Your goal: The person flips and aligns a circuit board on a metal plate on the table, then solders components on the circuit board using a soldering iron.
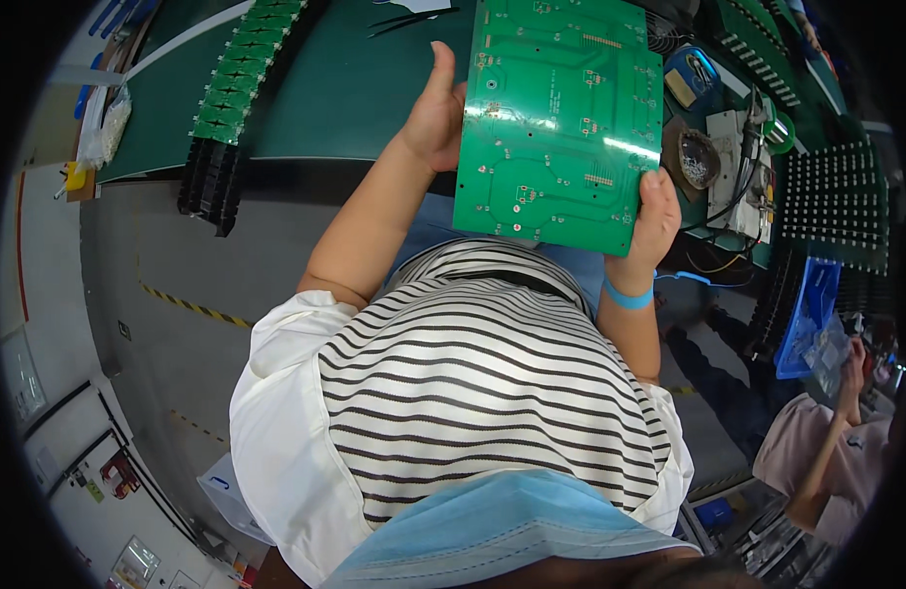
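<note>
A large green circuit board (561, 128) is held up in front of me, its face with fine traces and small solder pads toward me. At its left edge is my left hand (438, 118), thumb raised off the board and fingers hidden behind it. My right hand (657, 218) grips the lower right corner, thumb on the edge, the other fingers out of sight underneath. A blue wrist strap (627, 294) with a cord sits on my right wrist. Black tweezers (412, 22) lie on the green bench top (325, 108) beyond the board.
A black rack (213, 182) of small green boards stands at left. On the right are a soldering station (738, 177), a brown bowl (698, 157), a solder spool (779, 131) and a blue box (692, 74). Another person (826, 452) works at far right beside a blue bin (806, 319).
</note>
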Tool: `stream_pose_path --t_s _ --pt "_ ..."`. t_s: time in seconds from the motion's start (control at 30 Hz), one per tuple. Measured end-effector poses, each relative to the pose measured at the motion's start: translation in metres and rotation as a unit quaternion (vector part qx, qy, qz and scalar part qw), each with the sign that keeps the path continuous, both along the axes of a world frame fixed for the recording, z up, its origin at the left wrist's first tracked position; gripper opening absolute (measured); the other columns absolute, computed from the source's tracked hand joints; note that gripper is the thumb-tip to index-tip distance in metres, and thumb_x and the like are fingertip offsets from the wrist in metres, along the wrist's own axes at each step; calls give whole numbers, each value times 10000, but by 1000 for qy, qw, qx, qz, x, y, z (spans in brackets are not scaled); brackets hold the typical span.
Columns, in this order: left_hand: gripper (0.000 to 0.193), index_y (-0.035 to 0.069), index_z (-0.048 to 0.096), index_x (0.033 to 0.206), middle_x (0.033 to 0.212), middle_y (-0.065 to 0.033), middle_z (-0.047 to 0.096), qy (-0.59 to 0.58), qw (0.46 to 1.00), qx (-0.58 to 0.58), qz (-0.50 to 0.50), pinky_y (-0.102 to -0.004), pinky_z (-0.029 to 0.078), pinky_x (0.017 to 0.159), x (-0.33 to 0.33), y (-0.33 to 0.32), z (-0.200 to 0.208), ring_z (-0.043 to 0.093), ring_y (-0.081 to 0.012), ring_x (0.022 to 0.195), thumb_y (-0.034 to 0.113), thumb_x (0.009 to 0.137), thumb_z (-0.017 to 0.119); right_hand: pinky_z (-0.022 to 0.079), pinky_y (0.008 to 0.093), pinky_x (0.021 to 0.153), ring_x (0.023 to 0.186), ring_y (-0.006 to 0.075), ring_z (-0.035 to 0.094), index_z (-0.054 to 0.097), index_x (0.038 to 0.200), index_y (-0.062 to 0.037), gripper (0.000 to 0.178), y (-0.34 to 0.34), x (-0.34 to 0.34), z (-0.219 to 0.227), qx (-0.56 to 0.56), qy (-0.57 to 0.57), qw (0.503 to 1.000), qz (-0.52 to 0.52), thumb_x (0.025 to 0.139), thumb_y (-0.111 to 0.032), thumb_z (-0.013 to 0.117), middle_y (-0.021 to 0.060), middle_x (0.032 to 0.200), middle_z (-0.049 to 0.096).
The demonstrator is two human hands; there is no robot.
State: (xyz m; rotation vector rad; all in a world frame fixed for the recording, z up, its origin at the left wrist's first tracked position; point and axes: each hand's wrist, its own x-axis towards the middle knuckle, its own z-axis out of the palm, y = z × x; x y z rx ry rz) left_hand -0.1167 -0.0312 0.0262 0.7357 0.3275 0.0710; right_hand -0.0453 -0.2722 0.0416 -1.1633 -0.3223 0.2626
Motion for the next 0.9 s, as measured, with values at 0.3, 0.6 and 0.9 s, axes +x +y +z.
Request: stream_pose_path --t_s 0.3,0.6,0.9 --pt "1052 93 562 1526 1421 -231 657 -16 999 -41 -33 -500 568 1000 4 4 -6 684 -372 1232 902 956 205 307 187 598 637 31 363 572 855 -98 243 0 6 -11 -16 14 1000 9 1085 -121 499 -71 715 509" --pt "973 91 545 1532 1439 -212 649 -9 1000 12 -13 -501 546 1038 5 -3 7 662 -363 1273 857 984 303 364 188 635 659 38 442 634 954 -71 199 -7 11 -27 14 5 999 50 1082 -142 499 -40 767 585" --pt "449 1 576 1452 1337 -186 714 -89 977 -167 -94 -405 610 943 4 29 -32 756 -297 1088 273 1097 540 343 184 626 663 28 409 622 952 -66 188 2 3 -21 -45 33 998 14 1082 -139 507 -60 757 546"
